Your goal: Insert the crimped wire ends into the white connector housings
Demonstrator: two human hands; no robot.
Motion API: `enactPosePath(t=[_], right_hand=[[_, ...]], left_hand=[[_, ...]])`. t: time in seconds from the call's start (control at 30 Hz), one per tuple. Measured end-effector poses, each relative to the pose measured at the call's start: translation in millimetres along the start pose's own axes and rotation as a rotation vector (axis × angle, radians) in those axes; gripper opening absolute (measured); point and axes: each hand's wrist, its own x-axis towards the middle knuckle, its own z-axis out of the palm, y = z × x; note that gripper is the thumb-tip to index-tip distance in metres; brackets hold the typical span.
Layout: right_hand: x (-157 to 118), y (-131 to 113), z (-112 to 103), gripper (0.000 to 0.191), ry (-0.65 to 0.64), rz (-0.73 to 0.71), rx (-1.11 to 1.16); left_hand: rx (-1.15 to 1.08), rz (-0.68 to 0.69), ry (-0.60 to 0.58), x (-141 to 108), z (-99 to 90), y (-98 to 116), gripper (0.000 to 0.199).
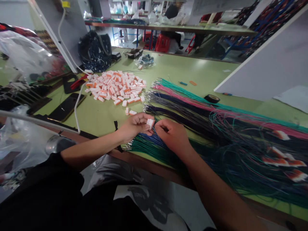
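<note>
My left hand (138, 125) is closed on a small white and orange connector housing (150, 124), held above the front of the table. Just right of it, my right hand (172, 133) pinches what looks like a thin wire close to the housing; the fingers hide most of it. Below and behind both hands lie bundles of wires with metal terminals at their left ends: green wires (149, 150), black wires (178, 117), pink wires (178, 96) and teal wires (183, 90). A heap of loose connector housings (116, 85) lies beyond my left hand.
A phone (64, 107) and a white cable (76, 115) lie at the left. Black tape (211, 98) sits behind the wires. Housings with wires attached (276, 161) lie at the right. A white panel (267, 61) stands at the back right. A person (172, 11) sits beyond.
</note>
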Motion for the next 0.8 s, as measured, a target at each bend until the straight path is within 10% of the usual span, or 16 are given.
enactPosePath(t=[0.3, 0.47, 0.8], right_hand=[[16, 15, -32, 0.025, -0.449, -0.062, -0.016], [47, 61, -56, 0.022, 0.022, 0.288, -0.515], [57, 97, -47, 0.015, 0.026, 0.398, -0.641]], left_hand=[[0.097, -0.1, -0.151, -3, -4.6, 1, 0.027], [0.132, -0.133, -0.262, 2, -4.7, 17, 0.027], [0.074, -0.197, -0.214, 25, -14.6, 1, 0.027]])
